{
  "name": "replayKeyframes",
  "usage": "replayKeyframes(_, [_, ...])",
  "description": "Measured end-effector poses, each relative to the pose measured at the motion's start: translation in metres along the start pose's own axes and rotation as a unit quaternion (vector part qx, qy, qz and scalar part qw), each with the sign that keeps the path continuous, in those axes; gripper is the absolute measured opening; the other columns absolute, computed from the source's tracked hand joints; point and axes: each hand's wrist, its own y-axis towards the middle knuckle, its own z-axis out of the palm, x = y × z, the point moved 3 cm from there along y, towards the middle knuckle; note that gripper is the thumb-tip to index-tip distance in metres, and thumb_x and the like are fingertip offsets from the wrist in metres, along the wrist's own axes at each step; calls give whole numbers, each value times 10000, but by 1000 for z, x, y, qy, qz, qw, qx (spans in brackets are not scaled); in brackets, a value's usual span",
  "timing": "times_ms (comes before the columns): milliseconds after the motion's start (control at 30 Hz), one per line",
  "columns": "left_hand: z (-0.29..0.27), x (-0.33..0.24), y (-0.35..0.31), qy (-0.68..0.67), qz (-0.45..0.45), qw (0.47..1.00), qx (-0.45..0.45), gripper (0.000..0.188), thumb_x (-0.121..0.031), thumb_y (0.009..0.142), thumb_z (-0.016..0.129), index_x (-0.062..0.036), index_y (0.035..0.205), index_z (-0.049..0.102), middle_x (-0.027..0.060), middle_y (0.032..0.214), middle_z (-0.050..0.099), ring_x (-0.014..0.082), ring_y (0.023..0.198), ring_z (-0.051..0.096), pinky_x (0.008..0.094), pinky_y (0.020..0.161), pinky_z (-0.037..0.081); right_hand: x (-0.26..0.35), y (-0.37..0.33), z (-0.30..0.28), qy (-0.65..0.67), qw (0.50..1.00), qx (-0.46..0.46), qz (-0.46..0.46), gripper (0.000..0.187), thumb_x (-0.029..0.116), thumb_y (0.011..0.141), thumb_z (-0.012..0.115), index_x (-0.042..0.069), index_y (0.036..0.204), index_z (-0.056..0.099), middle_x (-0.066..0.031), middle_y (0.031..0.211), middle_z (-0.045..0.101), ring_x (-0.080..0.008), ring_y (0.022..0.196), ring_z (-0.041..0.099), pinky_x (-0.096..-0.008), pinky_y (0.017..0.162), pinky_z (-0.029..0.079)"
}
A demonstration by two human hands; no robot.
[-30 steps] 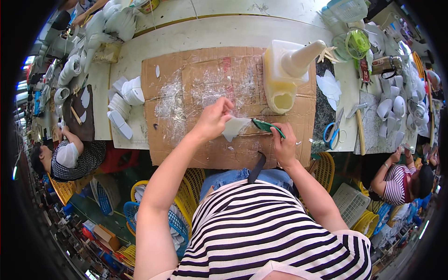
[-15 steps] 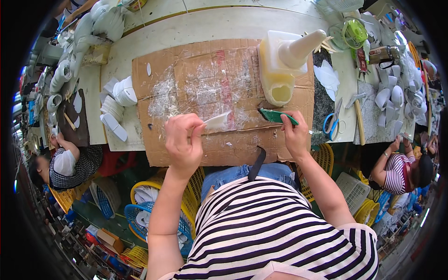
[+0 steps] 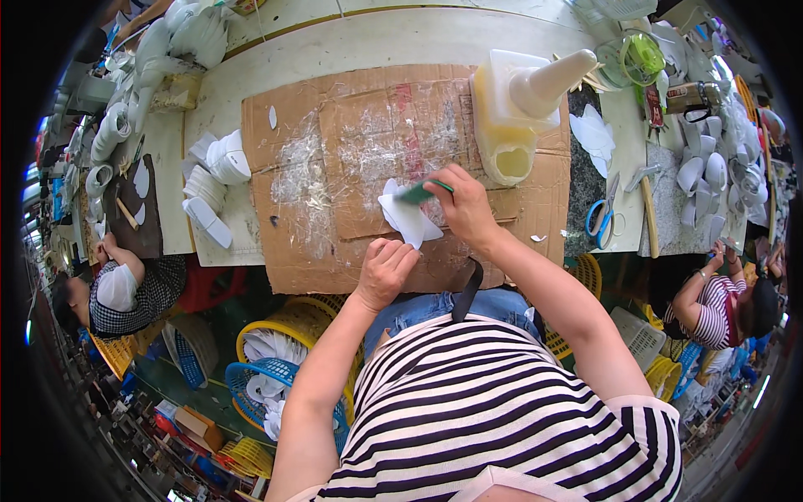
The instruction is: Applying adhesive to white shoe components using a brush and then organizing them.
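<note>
With left hand (image 3: 386, 270) (the nearer one), pinched near tip of white piece (image 3: 408, 219) on cardboard (image 3: 309, 251); noted long axis running away, slightly left, from that pinch. Beyond, gripped green tool (image 3: 420, 193) in right hand (image 3: 465, 206), low over piece's far end.

White piece (image 3: 408, 219): thin, flat, sheet-like, outline irregular with several pointed corners; lies on the brown cardboard (image 3: 351, 259), a little below its middle, near corner toward the person. Surface pale and smooth-looking (one layer or two overlapping, cannot tell). Green tool (image 3: 416, 194): narrow, flat-bodied, held slanting over the piece's upper part, handle end up and to the right, working end down-left. That end blurred; contact with the white surface uncertain.
</note>
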Motion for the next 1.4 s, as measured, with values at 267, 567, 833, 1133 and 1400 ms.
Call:
replayKeyframes(267, [-1, 4, -9, -12, -52, 998, -31, 202, -23, 763, 687, -80, 948, 628, 28, 934, 670, 201, 890, 635, 361, 857, 431, 12, -28, -26, 33, 964, 256, -70, 128, 74, 866, 679, 33, 983, 651, -147, 888, 575, -361, 854, 612, -428, 726, 491])
replayKeyframes(567, [-31, 21, 20, -85, -192, 969, -131, 164, 41, 806, 681, -74, 906, 618, 98, 927, 646, 280, 868, 604, 400, 821, 444, 2, -31, -66, -56, 998, 13, 5, 104, 125, 920, 669, 56, 996, 652, -153, 877, 575, -375, 811, 608, -430, 695, 490])
replayKeyframes(833, [-99, 47, 57, -519, -381, 727, -240, 166, 47, 917, 671, -44, 1031, 592, 40, 999, 632, 117, 936, 593, 259, 880, 465, -14, -69, -90, -56, 994, -80, 44, 137, 99, 922, 684, 50, 1049, 668, -146, 932, 605, -341, 798, 625, -409, 693, 502])
replayKeyframes(1133, [-76, 61, 13, -633, -489, 554, -230, 267, 47, 898, 676, -51, 1133, 592, 43, 971, 636, 138, 849, 622, 275, 766, 501, -19, -86, -82, -111, 991, -33, -65, 395, -61, 796, 637, 36, 1178, 656, -160, 1064, 613, -332, 953, 640, -380, 812, 537])
replayKeyframes(1400, [-66, 60, -6, -652, -510, 501, -253, 239, 18, 909, 678, -85, 1109, 597, 47, 977, 671, 147, 847, 636, 326, 831, 500, -8, -81, -88, -73, 995, -65, -20, 336, -89, 826, 622, 8, 1145, 661, -172, 1047, 630, -351, 927, 643, -391, 805, 531])
